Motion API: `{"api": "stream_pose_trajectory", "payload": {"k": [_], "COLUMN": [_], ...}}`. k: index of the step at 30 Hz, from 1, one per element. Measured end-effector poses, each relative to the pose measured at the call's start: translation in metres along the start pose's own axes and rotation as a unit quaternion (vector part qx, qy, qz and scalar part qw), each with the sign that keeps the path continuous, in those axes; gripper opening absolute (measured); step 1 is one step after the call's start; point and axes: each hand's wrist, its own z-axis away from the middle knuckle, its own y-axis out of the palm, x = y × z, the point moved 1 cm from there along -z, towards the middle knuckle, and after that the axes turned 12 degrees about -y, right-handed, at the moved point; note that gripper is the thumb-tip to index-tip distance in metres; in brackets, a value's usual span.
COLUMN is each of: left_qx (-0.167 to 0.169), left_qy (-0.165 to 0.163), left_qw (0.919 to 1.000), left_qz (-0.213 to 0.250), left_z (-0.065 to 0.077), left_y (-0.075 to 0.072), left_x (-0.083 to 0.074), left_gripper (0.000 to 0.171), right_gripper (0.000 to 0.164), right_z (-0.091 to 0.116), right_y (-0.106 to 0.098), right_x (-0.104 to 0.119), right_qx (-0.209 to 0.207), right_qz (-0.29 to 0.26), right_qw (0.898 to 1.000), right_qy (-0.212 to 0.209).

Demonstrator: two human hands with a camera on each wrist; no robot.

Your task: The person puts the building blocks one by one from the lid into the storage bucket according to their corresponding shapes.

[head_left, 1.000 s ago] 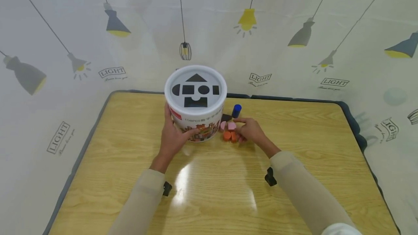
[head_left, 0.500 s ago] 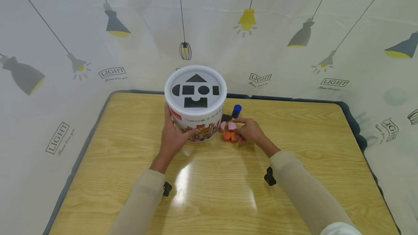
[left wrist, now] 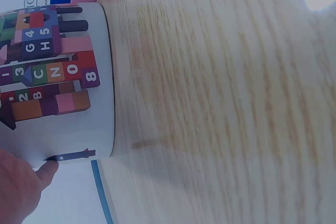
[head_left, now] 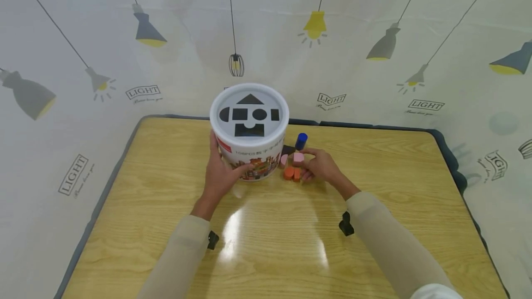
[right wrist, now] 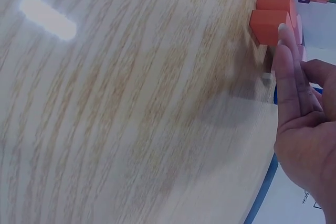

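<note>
A white round bucket (head_left: 251,146) of toy blocks stands at the back of the table, its lid cut with dark shaped holes. My left hand (head_left: 219,174) grips its left side, thumb across the printed front; the other fingers are mostly hidden behind. To the bucket's right, my right hand (head_left: 323,166) pinches a pink block (head_left: 298,158) between thumb and fingers. Close by are a pink rounded block (head_left: 284,160), an orange cylinder (head_left: 288,173) and an orange block (head_left: 297,174), which the right fingertips nearly touch. Behind them are a blue cylinder (head_left: 301,141) and a dark block (head_left: 288,150).
The wooden table (head_left: 266,253) has a dark edging along its back and sides. A pale curtain (head_left: 274,26) printed with lamps hangs right behind it. The bucket stands close to the back edge.
The pink block and my right hand have shifted slightly right and away from me. My left hand and the bucket stay where they were.
</note>
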Motion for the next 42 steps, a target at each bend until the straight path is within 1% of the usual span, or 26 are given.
{"api": "stream_pose_trajectory", "payload": {"k": [4,9,15,23,24,25,31,32,42], "left_qx": [-0.001,0.002,0.002,-0.001,-0.002,0.0,0.003,0.002,-0.001], "left_qy": [0.008,0.001,-0.002,-0.004,-0.004,-0.005,-0.009,-0.007,-0.008], "left_qw": [1.0,1.0,1.0,1.0,1.0,1.0,1.0,1.0,1.0], "left_qz": [-0.002,0.001,0.001,-0.003,-0.004,-0.002,0.003,0.001,-0.004], "left_z": [-0.001,0.0,0.002,0.002,0.002,0.003,0.004,0.003,0.001], "left_y": [0.0,0.0,0.001,0.0,0.0,-0.001,0.0,0.001,0.0], "left_x": [-0.001,-0.002,-0.001,-0.002,-0.002,-0.006,-0.007,-0.003,-0.001], "left_gripper": [0.132,0.133,0.132,0.134,0.134,0.133,0.135,0.135,0.133], "right_gripper": [0.053,0.053,0.05,0.044,0.044,0.044,0.044,0.043,0.044], "right_z": [0.0,0.002,0.007,0.013,0.013,0.014,0.019,0.021,0.031], "right_y": [-0.003,-0.005,-0.007,-0.011,-0.011,-0.011,-0.011,-0.011,-0.003], "right_x": [0.001,0.003,0.007,0.019,0.021,0.023,0.034,0.036,0.057], "right_qx": [-0.005,-0.003,0.003,0.032,0.035,0.037,0.063,0.065,0.09], "right_qz": [0.007,0.007,0.012,0.021,0.019,0.018,0.014,0.016,0.015], "right_qw": [1.0,1.0,1.0,0.998,0.998,0.998,0.995,0.994,0.991], "right_qy": [0.003,-0.001,-0.017,-0.05,-0.052,-0.053,-0.078,-0.081,-0.098]}}
